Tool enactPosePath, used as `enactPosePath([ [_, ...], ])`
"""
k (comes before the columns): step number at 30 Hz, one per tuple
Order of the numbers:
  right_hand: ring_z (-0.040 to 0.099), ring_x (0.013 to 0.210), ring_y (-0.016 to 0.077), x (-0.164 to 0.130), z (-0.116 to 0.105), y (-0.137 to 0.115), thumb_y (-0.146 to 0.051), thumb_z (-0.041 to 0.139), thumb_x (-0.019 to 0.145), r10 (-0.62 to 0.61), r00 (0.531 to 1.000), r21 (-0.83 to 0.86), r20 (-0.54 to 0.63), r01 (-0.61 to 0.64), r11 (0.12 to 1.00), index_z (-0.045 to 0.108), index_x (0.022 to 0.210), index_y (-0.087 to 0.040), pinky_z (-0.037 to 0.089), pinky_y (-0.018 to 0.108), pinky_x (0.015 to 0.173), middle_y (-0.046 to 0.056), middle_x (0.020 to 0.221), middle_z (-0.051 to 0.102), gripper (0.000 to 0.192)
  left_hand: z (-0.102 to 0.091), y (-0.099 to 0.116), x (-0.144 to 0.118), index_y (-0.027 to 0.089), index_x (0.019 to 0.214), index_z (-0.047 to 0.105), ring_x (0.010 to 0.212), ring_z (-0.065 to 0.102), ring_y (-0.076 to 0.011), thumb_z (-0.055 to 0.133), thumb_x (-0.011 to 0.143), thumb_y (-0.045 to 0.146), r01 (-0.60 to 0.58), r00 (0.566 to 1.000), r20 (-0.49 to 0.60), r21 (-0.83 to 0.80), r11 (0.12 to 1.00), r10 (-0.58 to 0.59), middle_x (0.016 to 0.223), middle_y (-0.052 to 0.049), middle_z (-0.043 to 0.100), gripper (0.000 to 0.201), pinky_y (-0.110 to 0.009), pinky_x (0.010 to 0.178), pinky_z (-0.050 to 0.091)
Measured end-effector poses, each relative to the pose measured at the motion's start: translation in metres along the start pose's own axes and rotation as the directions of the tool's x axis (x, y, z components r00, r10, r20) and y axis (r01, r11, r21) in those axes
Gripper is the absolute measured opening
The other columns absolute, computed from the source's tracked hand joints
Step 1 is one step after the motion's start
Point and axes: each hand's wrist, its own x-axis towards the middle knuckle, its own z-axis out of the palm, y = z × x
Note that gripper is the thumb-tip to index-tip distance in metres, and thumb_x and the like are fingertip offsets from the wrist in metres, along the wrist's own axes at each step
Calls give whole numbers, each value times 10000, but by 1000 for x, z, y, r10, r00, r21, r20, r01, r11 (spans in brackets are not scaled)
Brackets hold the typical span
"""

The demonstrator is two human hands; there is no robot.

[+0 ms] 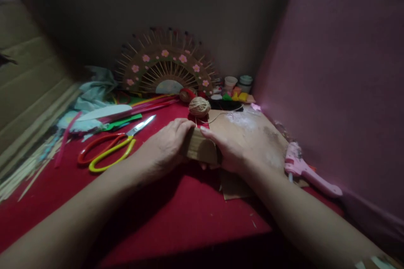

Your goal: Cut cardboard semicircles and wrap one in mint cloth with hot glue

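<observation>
Two hands (pixel 166 145) (pixel 232 149) over red surface (pixel 176 214); purple side wall (pixel 341 71).

A red cover spreads over the worktop (pixel 176 227). Along the left edge lies a bundle of pale sticks (pixel 25 178), and to its right the scissors (pixel 131 136), red and yellow handled, point towards the back edge. Cloth (pixel 96 88) is bunched near the back left corner. A half-round stick fan (pixel 189 76) with pink flowers stands at the back edge, a ball of twine (pixel 199 106) in front of it. Towards the right edge lies a stained tan board (pixel 259 134), with a pink glue gun (pixel 311 172) beside or partly on it.
</observation>
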Motion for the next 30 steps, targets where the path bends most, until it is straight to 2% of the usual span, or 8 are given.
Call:
enactPosePath([
  [3,599,447,150,3,-5,-1,-608,422,855,69,988,44,135,-75,996,610,1100,-134,408,217,337,43,626,651,566,-1,0,0,153,1203,428,935,549,-235,651,789,322,68,996,53,24,997,-69,1049,-98,542,499,-345,811,467],
  [5,642,496,167,6,-9,0,-625,331,885,106,964,92,244,-131,987,586,1122,-108,513,251,410,67,673,672,623,-1,2,-1,149,1218,421,931,550,-231,600,821,299,83,992,94,51,995,-88,1046,-98,541,461,-343,808,462],
  [8,672,540,184,9,-13,2,-589,241,921,136,937,129,322,-186,974,559,1137,-94,547,268,415,89,720,692,626,-3,6,-1,147,1236,410,983,552,-235,503,870,255,99,984,144,52,994,-106,1097,-112,542,393,-344,820,463],
  [13,654,494,168,8,-8,3,-547,391,905,93,958,117,271,-128,985,566,1139,-95,473,202,328,74,680,687,539,-8,15,1,180,1234,422,1030,563,-247,443,912,288,180,966,181,43,983,-185,1151,-109,558,340,-347,787,478],
  [15,642,475,150,6,-5,4,-475,508,876,72,971,95,227,-95,991,556,1173,-120,434,175,311,55,678,684,465,-9,17,1,179,1200,443,996,575,-262,480,892,322,215,951,210,74,974,-226,1115,-109,566,341,-338,705,478],
  [18,628,460,130,4,-2,3,-340,610,820,66,984,58,166,-77,995,536,1207,-152,393,156,300,31,686,683,437,-10,18,1,153,1208,443,980,579,-289,498,872,322,197,943,243,143,970,-228,1111,-133,557,381,-335,642,462],
  [25,608,428,131,3,0,0,-236,658,720,85,988,26,131,-89,996,541,1182,-137,381,166,297,11,627,674,486,-10,22,2,124,1187,473,969,582,-295,483,875,277,157,944,250,229,961,-214,1166,-178,539,348,-326,616,446],
  [30,603,441,127,3,2,1,-183,632,710,79,991,-9,105,-79,997,535,1161,-122,358,161,305,18,639,666,465,-7,22,0,95,1261,448,968,576,-310,495,884,277,131,951,234,276,952,-199,1159,-200,537,422,-336,625,464],
])
